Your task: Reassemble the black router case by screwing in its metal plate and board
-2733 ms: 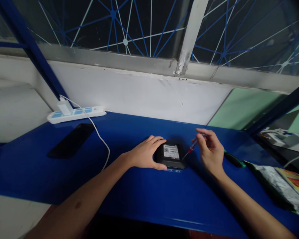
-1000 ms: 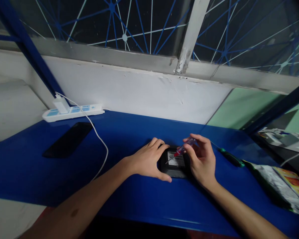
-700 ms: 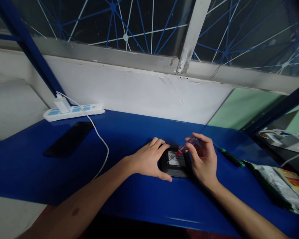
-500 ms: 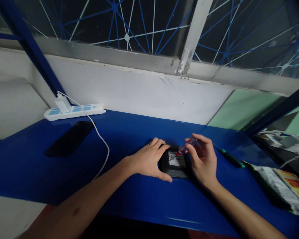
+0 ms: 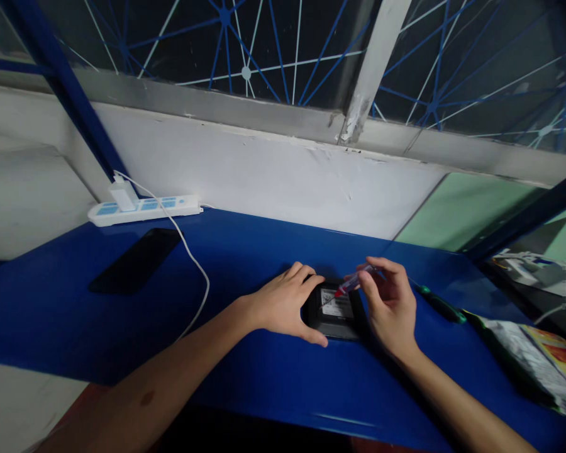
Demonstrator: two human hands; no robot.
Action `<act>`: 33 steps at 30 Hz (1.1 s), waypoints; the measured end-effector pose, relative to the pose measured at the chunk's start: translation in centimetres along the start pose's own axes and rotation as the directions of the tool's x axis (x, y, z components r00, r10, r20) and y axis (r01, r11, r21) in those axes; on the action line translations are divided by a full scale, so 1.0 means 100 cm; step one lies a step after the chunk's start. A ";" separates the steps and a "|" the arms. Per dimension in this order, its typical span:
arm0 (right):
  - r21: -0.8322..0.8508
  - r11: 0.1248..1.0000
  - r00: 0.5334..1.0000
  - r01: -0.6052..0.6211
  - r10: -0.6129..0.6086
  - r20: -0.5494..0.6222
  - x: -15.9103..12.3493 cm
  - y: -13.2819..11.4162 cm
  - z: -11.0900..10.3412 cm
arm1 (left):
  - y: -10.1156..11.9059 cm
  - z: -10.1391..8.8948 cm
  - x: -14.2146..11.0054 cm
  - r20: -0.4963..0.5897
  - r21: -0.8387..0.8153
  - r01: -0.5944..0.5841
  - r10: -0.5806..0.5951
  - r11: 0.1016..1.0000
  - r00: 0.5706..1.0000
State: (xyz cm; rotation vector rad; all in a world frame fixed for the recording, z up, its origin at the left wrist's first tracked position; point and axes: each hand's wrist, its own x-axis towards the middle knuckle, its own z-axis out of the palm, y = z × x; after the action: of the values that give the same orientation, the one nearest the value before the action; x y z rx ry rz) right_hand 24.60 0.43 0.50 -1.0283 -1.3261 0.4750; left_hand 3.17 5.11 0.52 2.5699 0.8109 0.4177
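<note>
Head view: left hand (image 5: 283, 305) curled round the left edge of small black box (image 5: 336, 308), fingers over the far corner, thumb at the near one, probably pinning it flat on blue table (image 5: 245, 371). Right hand (image 5: 390, 302) closed in a pinch on thin red-tipped screwdriver (image 5: 351, 287), held low and slanted, tip down on the box's white label (image 5: 336, 301), likely for reaching a screw; exact contact too small to tell. Just right of right hand, green-handled tool (image 5: 441, 306), then printed bags (image 5: 535, 352). Well left of left hand, dark phone (image 5: 134, 259), white cable (image 5: 188, 264) and power strip (image 5: 144, 209).
</note>
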 end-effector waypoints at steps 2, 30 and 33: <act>0.049 0.998 0.999 -0.033 0.031 0.035 -0.001 -0.005 0.001 | -0.001 0.000 0.000 0.001 -0.003 -0.003 0.003 1.000 1.000; 0.003 0.999 0.996 0.038 -0.039 0.082 -0.003 -0.007 -0.002 | -0.004 0.002 0.001 -0.014 -0.010 -0.008 0.008 1.000 1.000; -0.023 0.998 0.996 0.056 -0.054 0.065 -0.002 -0.008 -0.002 | -0.003 0.001 0.001 -0.008 -0.010 0.001 -0.001 1.000 1.000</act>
State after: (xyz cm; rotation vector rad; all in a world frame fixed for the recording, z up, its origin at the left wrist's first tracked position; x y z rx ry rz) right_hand 24.52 -0.19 1.00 -1.0018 -1.4168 0.4541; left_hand 3.18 5.34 0.32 2.5598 0.8105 0.4309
